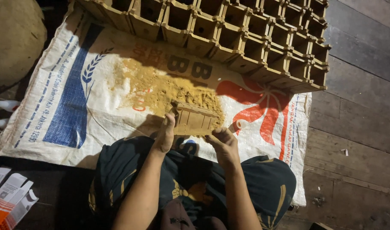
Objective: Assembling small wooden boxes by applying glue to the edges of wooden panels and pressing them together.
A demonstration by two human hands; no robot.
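A small wooden slatted piece [193,119], tan and dusty, is held between both of my hands over a pile of yellow sawdust [169,90]. My left hand [166,135] grips its left edge, and my right hand [223,143] holds its lower right corner. The sawdust lies on a white woven sack [67,106] with blue and red print, spread on the floor in front of my crossed legs.
Several rows of small open wooden boxes [246,38] stand along the far edge of the sack. A dark plank floor [356,127] lies to the right. A large round sack [11,38] sits at far left, and small cardboard cartons [7,198] lie at lower left.
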